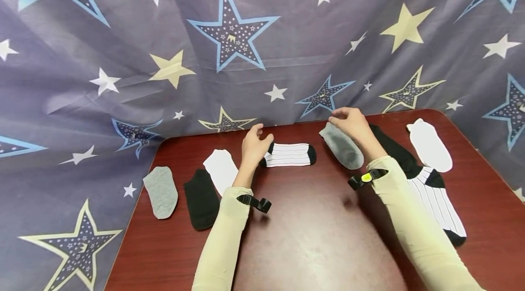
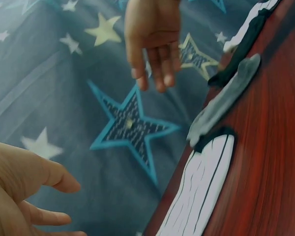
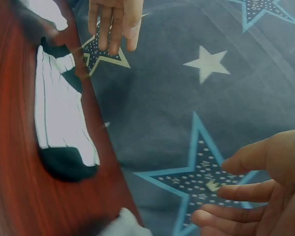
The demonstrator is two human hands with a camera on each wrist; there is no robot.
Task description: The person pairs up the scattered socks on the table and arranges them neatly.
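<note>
Centrally, far side of table [image 1: 311, 236]: one striped sock [image 1: 289, 155], lying crosswise and flat, presumably to keep it smooth, between left hand [image 1: 254, 146] and right hand [image 1: 352, 123], both empty, fingers loosely parted; right of it, one grey sock [image 1: 342, 149].

On the tabletop [image 1: 311, 236], the centre sock [image 1: 289, 154] is lying with a cloth [image 1: 131, 27] hanging behind it. Left of it, the inner left sock [image 1: 221, 170] is lying nearest, then the middle left sock [image 1: 202, 200], then the outer left sock [image 1: 161, 192]. Right of it, the inner right sock [image 1: 342, 149] is lying nearest, then the middle right sock [image 1: 395, 149], then the outer right sock [image 1: 430, 145]; the front right sock [image 1: 439, 204] is lying rightward and before it, touching the middle right sock.
</note>
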